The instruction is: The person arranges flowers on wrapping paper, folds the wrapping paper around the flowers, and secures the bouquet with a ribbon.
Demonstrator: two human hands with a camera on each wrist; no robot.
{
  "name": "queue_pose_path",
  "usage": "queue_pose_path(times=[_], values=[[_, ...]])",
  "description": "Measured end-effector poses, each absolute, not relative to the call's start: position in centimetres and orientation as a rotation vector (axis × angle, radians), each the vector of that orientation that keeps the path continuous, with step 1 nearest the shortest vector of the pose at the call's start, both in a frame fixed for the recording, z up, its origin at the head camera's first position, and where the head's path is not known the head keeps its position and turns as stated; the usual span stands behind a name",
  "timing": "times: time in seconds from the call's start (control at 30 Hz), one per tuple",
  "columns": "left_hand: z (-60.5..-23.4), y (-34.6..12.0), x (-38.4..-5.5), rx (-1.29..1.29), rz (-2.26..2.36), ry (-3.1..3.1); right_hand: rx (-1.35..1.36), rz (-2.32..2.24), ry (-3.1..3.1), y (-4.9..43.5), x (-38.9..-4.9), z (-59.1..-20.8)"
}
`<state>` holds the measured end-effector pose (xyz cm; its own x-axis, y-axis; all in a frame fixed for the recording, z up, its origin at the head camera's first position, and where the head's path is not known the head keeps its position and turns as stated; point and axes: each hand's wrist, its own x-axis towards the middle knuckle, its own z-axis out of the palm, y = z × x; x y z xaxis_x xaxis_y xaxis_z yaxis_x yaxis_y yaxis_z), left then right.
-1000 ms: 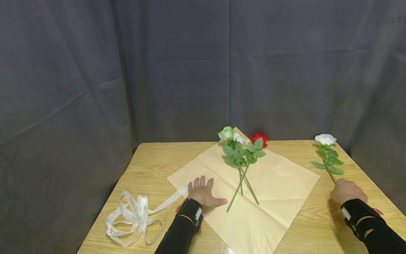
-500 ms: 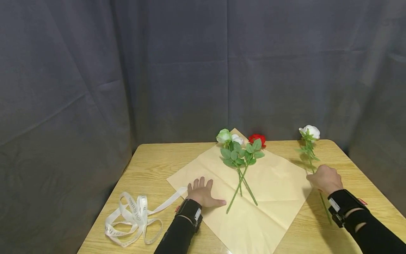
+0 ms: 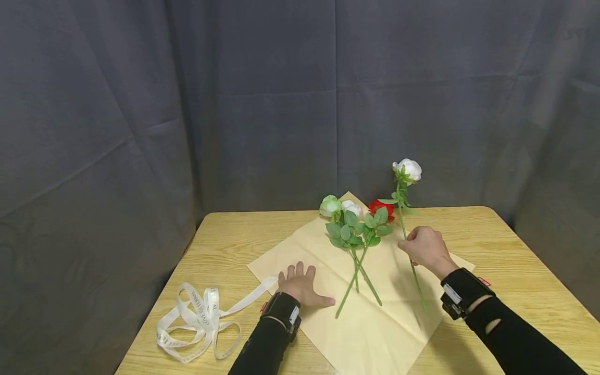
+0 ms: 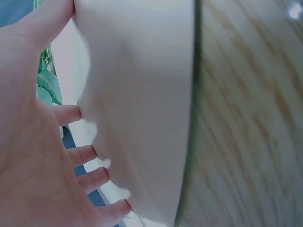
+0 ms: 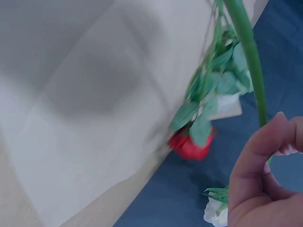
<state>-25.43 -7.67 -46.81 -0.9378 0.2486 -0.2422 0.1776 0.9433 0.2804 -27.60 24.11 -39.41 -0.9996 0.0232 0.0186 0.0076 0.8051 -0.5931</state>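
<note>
My right hand (image 3: 425,249) pinches the green stem of a white rose (image 3: 408,171) and holds it upright above the right part of the wrapping paper (image 3: 375,338). In the right wrist view, thumb and fingers close on that stem (image 5: 255,75). My left hand (image 3: 301,285) lies with spread, straight fingers on the paper's left side; the left wrist view shows its fingertips against the sheet (image 4: 142,118). Between the hands, a pale green rose (image 3: 330,206), another white rose (image 3: 351,208) and a red rose (image 3: 380,209) lie on the paper with crossed stems.
A loosely heaped white printed ribbon (image 3: 201,317) lies on the wooden table (image 3: 234,234) at the left, one end running toward my left hand. A dark grey curtain (image 3: 262,104) hangs behind the table and along both sides.
My right hand has lifted the white rose from the table's right side and carried it left over the paper, raising it upright. My left hand has stayed in place.
</note>
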Motion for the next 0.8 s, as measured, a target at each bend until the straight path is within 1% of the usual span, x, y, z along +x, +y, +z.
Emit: queue_pose_path(times=[0.13, 0.37, 0.8], values=[[-46.6, -7.5, -25.4, 0.306, 0.318, 2.832, 0.045, 1.034, -2.926, 21.8, -28.2, -39.5], [-46.4, -7.3, -25.2, 0.304, 0.311, 2.817, 0.073, 1.127, -2.945, 18.5, -29.0, -41.0], [-46.2, -6.2, -24.8, 0.296, 0.254, 2.847, 0.043, 1.246, -2.870, 16.7, -30.1, -43.3]])
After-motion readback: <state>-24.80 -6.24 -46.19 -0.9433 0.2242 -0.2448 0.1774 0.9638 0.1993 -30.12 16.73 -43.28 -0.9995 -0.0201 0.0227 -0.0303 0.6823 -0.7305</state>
